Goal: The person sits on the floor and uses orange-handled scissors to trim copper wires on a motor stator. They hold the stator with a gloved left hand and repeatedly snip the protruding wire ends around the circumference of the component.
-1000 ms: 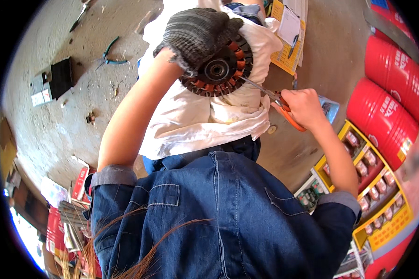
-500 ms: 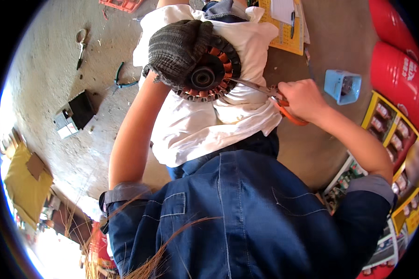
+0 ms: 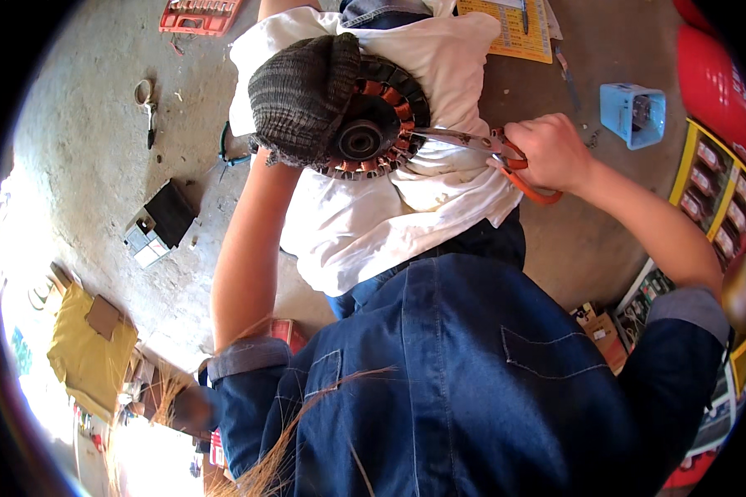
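A round motor stator with copper windings and a dark hub lies on a white cloth over my lap. My left hand, in a dark grey knit glove, is closed over the stator's left side and hides part of it. My bare right hand is wrapped round the orange handles of a pair of scissors. Their blades point left and look nearly together, with the tips at the windings on the right side of the ring. Whether the tips touch the copper, I cannot tell.
On the floor at left are another pair of scissors, green-handled pliers and an open black box. A red tool case sits at the far left. To the right stand a light blue basket and red drums.
The whole view has shifted, with floor items now appearing further right. My left hand still holds the stator, and the scissor tips stay at its right-hand windings.
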A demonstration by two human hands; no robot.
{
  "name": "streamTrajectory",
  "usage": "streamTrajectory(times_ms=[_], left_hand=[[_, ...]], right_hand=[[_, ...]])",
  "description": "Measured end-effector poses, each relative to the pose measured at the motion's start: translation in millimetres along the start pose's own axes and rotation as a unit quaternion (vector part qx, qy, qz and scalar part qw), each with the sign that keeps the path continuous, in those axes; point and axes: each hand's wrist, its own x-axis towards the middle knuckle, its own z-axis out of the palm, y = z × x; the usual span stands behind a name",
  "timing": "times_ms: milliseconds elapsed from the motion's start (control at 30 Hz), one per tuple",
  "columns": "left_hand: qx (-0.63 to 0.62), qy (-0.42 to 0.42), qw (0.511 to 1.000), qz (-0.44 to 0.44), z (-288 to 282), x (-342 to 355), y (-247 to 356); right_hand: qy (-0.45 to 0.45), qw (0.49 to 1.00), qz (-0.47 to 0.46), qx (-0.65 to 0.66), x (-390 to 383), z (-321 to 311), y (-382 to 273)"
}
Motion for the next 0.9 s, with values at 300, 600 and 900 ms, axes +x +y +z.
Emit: streamTrajectory(times_ms=[300,600,900], left_hand=[[-0.027,-0.024,0.999,-0.028,-9,-1,15],[0.085,-0.054,0.994,0.038,-7,12,17],[0.002,0.079,0.997,0.012,14,3,-6]], right_hand=[[0.018,0.998,-0.059,0.000,7,17,16],[0.037,0.997,-0.046,-0.046,0,37,24],[-0.062,0.982,0.162,0.076,-5,-26,-22]])
